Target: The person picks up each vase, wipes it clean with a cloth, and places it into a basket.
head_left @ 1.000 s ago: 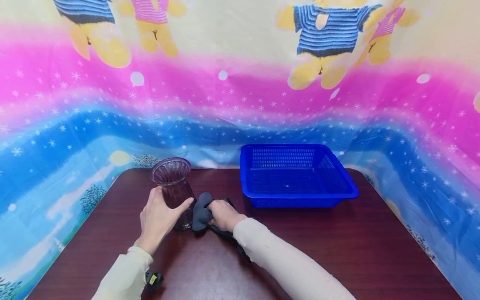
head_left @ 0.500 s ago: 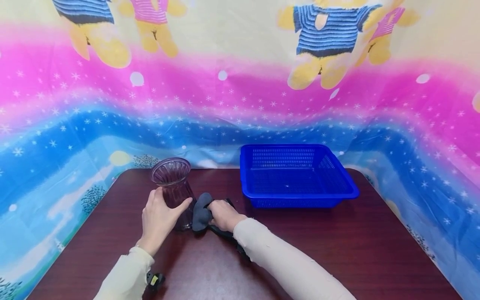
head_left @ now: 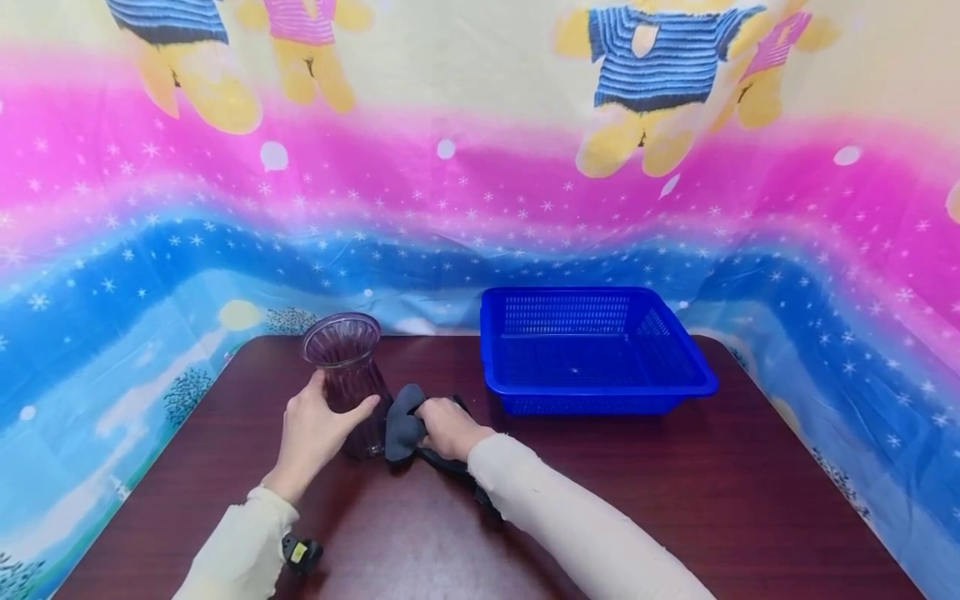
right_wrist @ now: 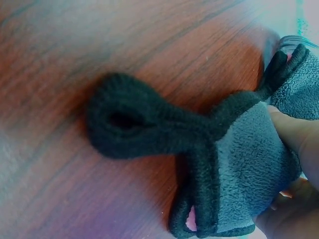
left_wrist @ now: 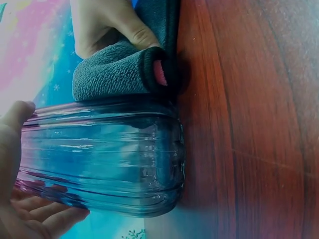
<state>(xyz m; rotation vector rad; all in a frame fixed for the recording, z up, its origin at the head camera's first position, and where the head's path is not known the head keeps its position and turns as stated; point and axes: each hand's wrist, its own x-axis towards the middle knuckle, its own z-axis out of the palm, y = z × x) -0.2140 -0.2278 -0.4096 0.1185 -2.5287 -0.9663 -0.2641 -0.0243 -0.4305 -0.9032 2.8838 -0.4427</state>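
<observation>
A purple-tinted, ribbed glass vase [head_left: 358, 392] with a flared rim stands upright at the left of the table. My left hand [head_left: 311, 429] curves round its side, thumb toward me and fingertips on the opposite side in the left wrist view. Pressed against the vase's lower right side is a folded grey cleaning cloth [head_left: 405, 425] with black edging and a bit of pink showing in its folds [left_wrist: 109, 72]. The cloth is bunched in the grip of my right hand [head_left: 450, 429], its thumb and fingers pinching it in the right wrist view.
To the back right stands a blue plastic basket [head_left: 600, 390] with slotted walls. The dark reddish wooden table [head_left: 600, 483] ends at a printed cloth backdrop [head_left: 420, 242]. A small black device [head_left: 302, 553] sits at my left wrist.
My left hand and forearm have shifted slightly to the left, and the thumb lies a little further left across the vase. My right hand and the cloth stay in about the same place.
</observation>
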